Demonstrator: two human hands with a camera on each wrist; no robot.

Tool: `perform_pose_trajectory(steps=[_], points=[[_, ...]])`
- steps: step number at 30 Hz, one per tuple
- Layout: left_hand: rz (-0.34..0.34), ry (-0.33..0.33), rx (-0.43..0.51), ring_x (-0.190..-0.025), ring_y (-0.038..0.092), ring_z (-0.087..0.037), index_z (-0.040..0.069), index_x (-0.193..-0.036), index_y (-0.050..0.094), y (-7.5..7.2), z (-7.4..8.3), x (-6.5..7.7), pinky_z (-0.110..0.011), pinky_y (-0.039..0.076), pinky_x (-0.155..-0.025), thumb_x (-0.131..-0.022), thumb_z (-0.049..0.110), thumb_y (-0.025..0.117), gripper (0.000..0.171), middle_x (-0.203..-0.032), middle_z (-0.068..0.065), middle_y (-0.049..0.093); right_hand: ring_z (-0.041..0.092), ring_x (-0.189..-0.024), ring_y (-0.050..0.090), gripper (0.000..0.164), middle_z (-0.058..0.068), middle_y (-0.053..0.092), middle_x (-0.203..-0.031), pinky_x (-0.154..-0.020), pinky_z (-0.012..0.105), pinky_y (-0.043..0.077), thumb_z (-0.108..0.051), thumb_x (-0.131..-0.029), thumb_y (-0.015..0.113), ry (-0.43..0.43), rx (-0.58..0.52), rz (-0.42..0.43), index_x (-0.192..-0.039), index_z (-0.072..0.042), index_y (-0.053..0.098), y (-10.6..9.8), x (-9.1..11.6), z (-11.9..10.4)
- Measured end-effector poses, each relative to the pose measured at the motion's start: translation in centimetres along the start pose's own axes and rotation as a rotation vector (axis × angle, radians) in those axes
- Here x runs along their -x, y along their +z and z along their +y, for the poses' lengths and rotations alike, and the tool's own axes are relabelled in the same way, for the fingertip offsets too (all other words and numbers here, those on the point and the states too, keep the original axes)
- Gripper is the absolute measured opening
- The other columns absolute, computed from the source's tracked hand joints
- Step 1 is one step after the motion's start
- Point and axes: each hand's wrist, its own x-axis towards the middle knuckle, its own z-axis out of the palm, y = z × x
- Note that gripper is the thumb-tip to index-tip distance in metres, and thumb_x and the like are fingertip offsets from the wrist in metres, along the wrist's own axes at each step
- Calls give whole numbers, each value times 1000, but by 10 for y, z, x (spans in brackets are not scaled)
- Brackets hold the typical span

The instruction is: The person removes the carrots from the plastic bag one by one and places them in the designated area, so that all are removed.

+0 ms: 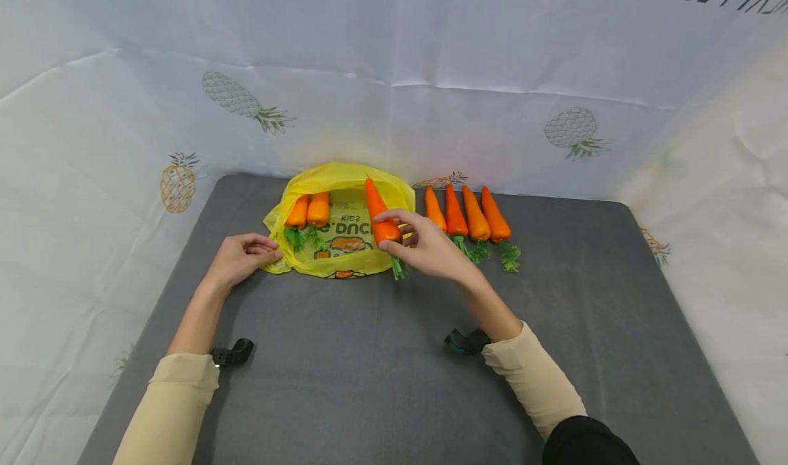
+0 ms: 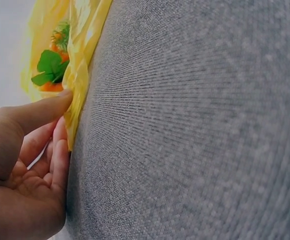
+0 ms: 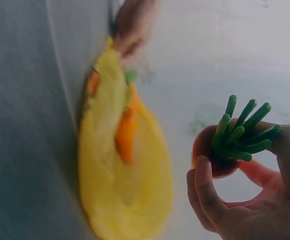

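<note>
A yellow plastic bag (image 1: pixel 341 267) lies with its mouth spread wide toward me, and two orange carrots (image 1: pixel 318 210) with green tops rest inside at its left. My left hand (image 1: pixel 243 258) pinches the left edge of the bag's mouth between thumb and fingers, close to the tabletop. In the left wrist view, leafy green tops (image 2: pixel 50 67) show just inside the yellow film. My right hand (image 1: pixel 427 245) grips a carrot (image 1: pixel 377 208) near its thick end, in front of the bag's right side. That carrot's tip points away, and its stubby green stems (image 3: pixel 240 135) face the right wrist camera.
Several more carrots (image 1: pixel 474 215) lie in a row right of the bag, tips away, tops toward me. They rest on a grey cloth-covered table (image 1: pixel 345 369). A white curtain printed with pineapples (image 1: pixel 369 109) hangs behind the table's far edge.
</note>
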Motion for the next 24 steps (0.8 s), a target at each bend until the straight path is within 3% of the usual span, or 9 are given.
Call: perform_pose_trajectory(steps=[6,8,12,20,24], points=[[-2,-6,-6,-82,65,-1,-3,-126,73,2,-3,0,-19,55,-74,-102,28,79,40,-103,-6,78,29,-107,68,45,11,71,-133,-100,50,58,-21,-105,75,18,40,94,-148,-16,62,-31,20,-6],[-2,-10,-11,-82,65,-1,-3,-127,73,1,-2,0,-19,55,-74,-102,28,79,40,-102,-3,77,29,-111,69,46,11,70,-133,-104,48,58,-23,-105,76,34,55,119,-148,-17,62,-42,27,-5],[-6,-16,-14,-82,66,-1,-2,-125,73,0,-1,2,-20,55,-75,-101,30,79,40,-97,3,76,28,-106,68,46,14,70,-130,-98,41,58,-22,-105,75,79,83,164,-148,-15,62,-62,42,-2],[-13,-8,-12,-82,66,-2,-2,-124,73,0,1,2,-21,55,-75,-101,29,79,39,-97,3,75,39,-135,62,46,18,58,-155,-117,60,49,-19,-107,71,132,104,186,-151,-11,60,-97,67,9],[-8,-4,-14,-82,66,-2,-2,-124,74,0,0,1,-21,55,-75,-102,28,79,38,-96,3,75,41,-145,57,48,18,55,-160,-116,58,50,-21,-108,70,171,125,209,-153,-11,58,-113,80,17]])
